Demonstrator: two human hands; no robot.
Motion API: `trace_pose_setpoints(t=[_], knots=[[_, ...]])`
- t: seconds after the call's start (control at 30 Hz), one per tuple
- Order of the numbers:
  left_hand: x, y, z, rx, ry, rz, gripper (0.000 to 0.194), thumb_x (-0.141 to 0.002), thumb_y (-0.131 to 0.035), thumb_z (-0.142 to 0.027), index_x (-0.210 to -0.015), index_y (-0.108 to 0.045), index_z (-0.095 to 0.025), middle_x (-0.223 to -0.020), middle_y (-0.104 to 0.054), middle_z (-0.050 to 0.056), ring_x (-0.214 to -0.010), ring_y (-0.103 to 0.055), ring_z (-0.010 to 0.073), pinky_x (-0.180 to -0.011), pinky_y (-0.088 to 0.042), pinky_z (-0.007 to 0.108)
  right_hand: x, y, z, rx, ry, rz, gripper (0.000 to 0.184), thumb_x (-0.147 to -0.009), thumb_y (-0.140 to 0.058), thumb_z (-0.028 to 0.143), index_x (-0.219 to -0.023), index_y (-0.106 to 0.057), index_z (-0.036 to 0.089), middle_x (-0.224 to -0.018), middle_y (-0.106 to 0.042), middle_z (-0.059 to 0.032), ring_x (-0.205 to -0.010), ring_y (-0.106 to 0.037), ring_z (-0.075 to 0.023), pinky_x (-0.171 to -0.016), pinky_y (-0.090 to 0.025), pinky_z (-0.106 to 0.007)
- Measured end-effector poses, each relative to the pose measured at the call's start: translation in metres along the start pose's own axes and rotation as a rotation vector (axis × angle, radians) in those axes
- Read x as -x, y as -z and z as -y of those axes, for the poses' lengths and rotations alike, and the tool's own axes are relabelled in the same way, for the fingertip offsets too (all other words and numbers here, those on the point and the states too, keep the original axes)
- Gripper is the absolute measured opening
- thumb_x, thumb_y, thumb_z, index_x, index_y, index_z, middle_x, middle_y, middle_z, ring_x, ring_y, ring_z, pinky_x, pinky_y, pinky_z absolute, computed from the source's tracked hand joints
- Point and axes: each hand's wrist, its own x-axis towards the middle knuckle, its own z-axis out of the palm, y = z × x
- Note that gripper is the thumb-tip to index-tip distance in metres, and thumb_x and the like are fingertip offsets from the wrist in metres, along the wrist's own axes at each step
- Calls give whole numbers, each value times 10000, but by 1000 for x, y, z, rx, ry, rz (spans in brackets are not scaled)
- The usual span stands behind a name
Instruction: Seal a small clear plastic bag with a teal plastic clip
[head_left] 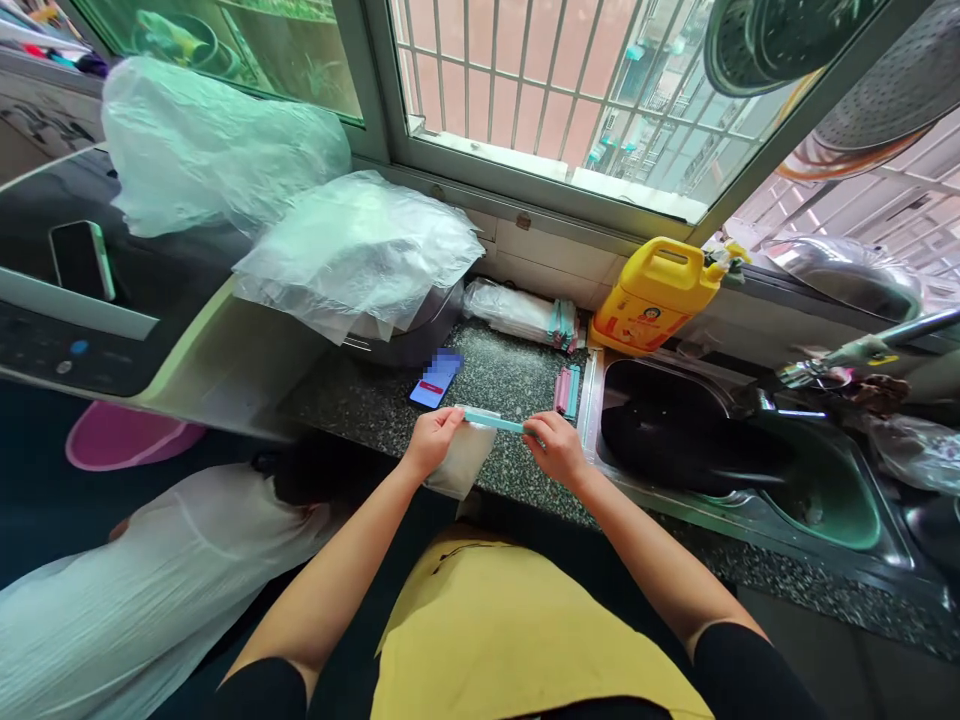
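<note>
My left hand (pixel 433 440) and my right hand (pixel 553 447) hold a small clear bag (pixel 463 462) by its teal sealing strip (pixel 491 421) above the speckled stone counter (pixel 501 385). Each hand pinches one end of the strip, and the bag hangs below my left hand. A few loose pink and teal strips (pixel 568 390) lie on the counter just beyond my right hand. A pile of similar bags with strips (pixel 525 314) lies by the wall.
A phone (pixel 436 378) lies on the counter. Crumpled plastic bags (pixel 358 250) cover a cooker at left. A yellow jug (pixel 655 296) stands by the steel sink (pixel 757 470) with a dark pan in it. A person in white (pixel 150 590) crouches at lower left.
</note>
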Motion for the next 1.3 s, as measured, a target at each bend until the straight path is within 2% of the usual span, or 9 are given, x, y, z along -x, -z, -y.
trace_pose_setpoints(t=[0.23, 0.47, 0.73, 0.97, 1.13, 1.3], knots=[[-33, 11, 14, 3, 56, 91, 430, -718, -506, -539, -634, -657, -144, -554, -582, 15, -579, -504, 159, -572, -381, 253, -11, -20, -1, 168, -44, 62, 129, -884, -497, 208, -879, -618, 164, -806, -643, -73, -741, -548, -180, -680, -451, -291], [-54, 3, 15, 19, 49, 139, 409, -719, -511, -518, -559, -604, -153, -509, -512, -3, -545, -442, 136, -533, -329, 242, -15, -22, -12, 274, -87, 90, 202, -921, -452, 263, -891, -624, 162, -777, -641, -59, -673, -575, -142, -588, -424, -239], [-62, -5, 11, 53, 20, 180, 441, -728, -496, -539, -584, -627, -144, -511, -524, -3, -527, -443, 127, -526, -339, 237, -16, -17, -25, 240, -57, 18, 244, -941, -407, 260, -895, -630, 171, -762, -644, -63, -675, -595, -145, -619, -481, -243], [-81, -11, 10, 94, -13, 257, 437, -704, -538, -552, -588, -641, -144, -535, -558, 8, -542, -470, 137, -549, -362, 244, -17, -12, -33, 201, -33, -93, 195, -920, -454, 226, -928, -634, 152, -774, -661, -79, -702, -613, -157, -640, -514, -256], [-93, -21, 9, 129, -26, 303, 440, -701, -558, -560, -642, -672, -139, -582, -610, 24, -579, -503, 148, -575, -388, 246, -14, -11, -41, 190, -66, -111, 182, -909, -477, 218, -962, -643, 162, -782, -668, -78, -712, -624, -159, -643, -524, -266], [-99, -27, 14, 151, 6, 351, 453, -703, -565, -569, -630, -671, -134, -563, -597, 17, -564, -487, 137, -554, -379, 237, -7, -13, -46, 193, -98, -97, 184, -909, -483, 223, -961, -652, 174, -777, -675, -74, -717, -637, -155, -639, -537, -260]])
